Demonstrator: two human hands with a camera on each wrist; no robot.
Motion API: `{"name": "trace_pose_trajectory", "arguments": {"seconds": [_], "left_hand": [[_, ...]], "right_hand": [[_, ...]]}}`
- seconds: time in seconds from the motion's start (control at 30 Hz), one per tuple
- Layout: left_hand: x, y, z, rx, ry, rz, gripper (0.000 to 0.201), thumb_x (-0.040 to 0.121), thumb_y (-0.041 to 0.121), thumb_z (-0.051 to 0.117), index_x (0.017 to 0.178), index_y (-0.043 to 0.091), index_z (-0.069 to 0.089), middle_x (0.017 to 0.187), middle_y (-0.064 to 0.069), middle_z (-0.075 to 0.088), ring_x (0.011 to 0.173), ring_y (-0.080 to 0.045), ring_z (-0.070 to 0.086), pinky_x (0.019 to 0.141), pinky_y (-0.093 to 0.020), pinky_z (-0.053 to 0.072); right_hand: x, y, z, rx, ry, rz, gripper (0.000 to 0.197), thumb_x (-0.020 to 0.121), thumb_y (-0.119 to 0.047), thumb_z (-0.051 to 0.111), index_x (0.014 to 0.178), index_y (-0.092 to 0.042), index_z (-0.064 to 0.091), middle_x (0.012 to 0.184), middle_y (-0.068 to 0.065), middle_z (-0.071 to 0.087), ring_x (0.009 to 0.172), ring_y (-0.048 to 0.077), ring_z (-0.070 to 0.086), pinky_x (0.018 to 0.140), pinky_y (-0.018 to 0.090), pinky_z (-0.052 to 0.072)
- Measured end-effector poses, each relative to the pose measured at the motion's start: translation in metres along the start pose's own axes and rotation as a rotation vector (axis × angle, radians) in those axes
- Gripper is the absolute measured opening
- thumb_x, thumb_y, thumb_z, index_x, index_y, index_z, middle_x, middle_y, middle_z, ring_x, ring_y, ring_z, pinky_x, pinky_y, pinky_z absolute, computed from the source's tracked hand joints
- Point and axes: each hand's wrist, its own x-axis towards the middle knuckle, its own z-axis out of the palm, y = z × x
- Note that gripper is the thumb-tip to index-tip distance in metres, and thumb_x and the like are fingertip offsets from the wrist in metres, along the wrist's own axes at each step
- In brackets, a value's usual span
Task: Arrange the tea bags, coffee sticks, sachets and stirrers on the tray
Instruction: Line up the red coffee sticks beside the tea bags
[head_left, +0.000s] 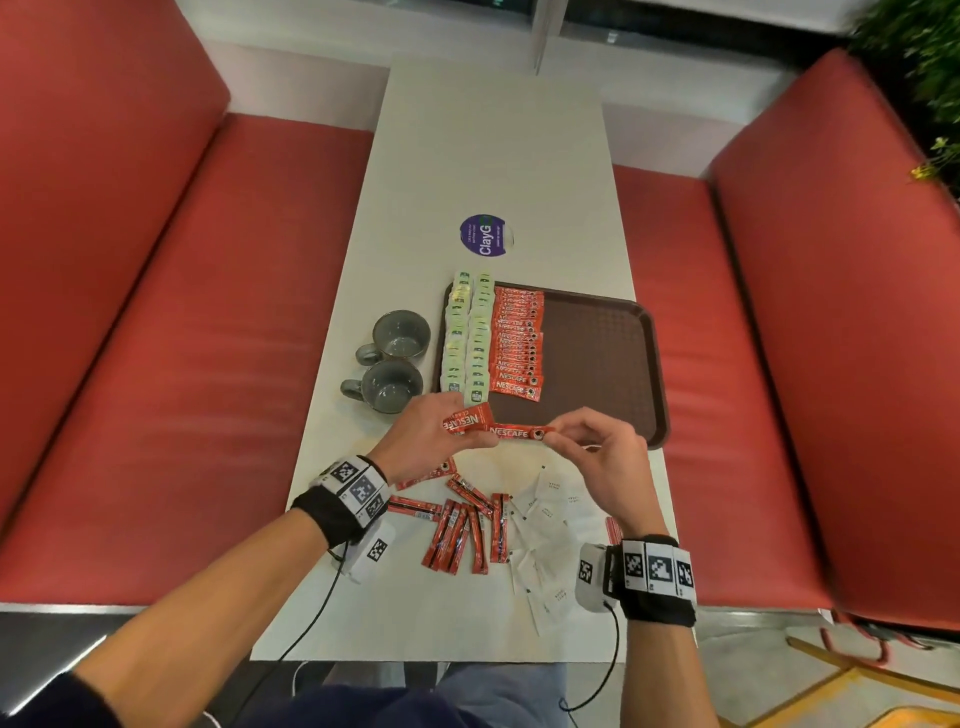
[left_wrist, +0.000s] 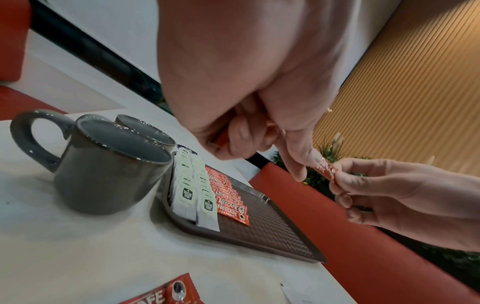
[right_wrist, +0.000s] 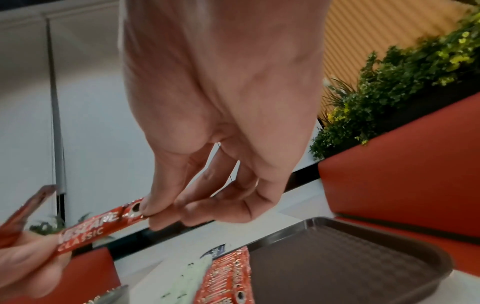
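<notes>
Coffee stick (head_left: 519, 432) pinched between left hand (head_left: 431, 436) and right hand (head_left: 597, 452).

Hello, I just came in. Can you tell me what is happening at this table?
A person is arranging drink supplies on a brown tray. Two rows of tea bags and one row of coffee sticks already lie on its left part. The left hand holds a few red sticks, and the right hand pinches the end of one coffee stick. More sticks and white sachets wait on the table, beside two grey mugs.
</notes>
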Motion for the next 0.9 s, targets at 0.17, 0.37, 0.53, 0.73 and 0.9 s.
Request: {"name": "trace_pose_trajectory", "arguments": {"seconds": [0.17,0.37,0.53,0.73,0.9], "left_hand": [[0.024,-0.005,0.016,0.205,0.092,-0.046,0.050,0.090,0.069,0.071,0.094,0.020,0.070,0.091,0.015,0.071,0.085,-0.007,0.069,0.070,-0.030,0.057],[0.041,-0.006,0.040,0.508,0.078,-0.005,0.020,0.107,0.030,0.065,0.113,0.013,0.073,0.104,-0.005,0.069,0.091,-0.028,0.071,0.071,-0.039,0.057],[0.052,-0.005,0.063,0.722,-0.002,0.072,0.031,0.103,0.016,0.062,0.133,0.019,0.068,0.123,0.000,0.064,0.092,-0.025,0.070,0.073,-0.041,0.061],[0.080,-0.003,0.074,0.883,-0.060,0.079,0.027,0.104,0.013,0.056,0.130,0.013,0.066,0.130,-0.003,0.057,0.084,-0.029,0.071,0.061,-0.037,0.045],[0.095,-0.010,0.076,0.899,-0.064,0.062,0.030,0.106,0.016,0.055,0.134,0.013,0.064,0.133,-0.004,0.056,0.089,-0.031,0.073,0.063,-0.038,0.044]], "right_hand": [[0.030,0.029,-0.004,-0.113,-0.039,0.072,0.010,0.093,-0.023,0.087,0.089,-0.031,0.083,0.083,-0.016,0.080,0.086,-0.003,0.073,0.082,0.016,0.055],[0.078,0.071,0.004,-0.218,0.053,0.157,0.011,0.096,-0.020,0.083,0.090,-0.028,0.080,0.083,-0.010,0.077,0.085,0.004,0.071,0.070,-0.002,0.039],[0.109,0.100,0.030,-0.237,0.031,0.249,0.011,0.099,-0.029,0.080,0.091,-0.036,0.078,0.088,-0.014,0.077,0.105,0.020,0.069,0.095,0.034,0.054],[0.124,0.102,0.050,-0.279,0.075,0.285,0.005,0.099,-0.036,0.078,0.095,-0.033,0.079,0.091,-0.013,0.076,0.108,0.024,0.065,0.094,0.049,0.058],[0.130,0.098,0.055,-0.310,0.086,0.281,0.006,0.100,-0.038,0.076,0.098,-0.033,0.077,0.094,-0.012,0.077,0.106,0.023,0.066,0.092,0.050,0.060]]}}
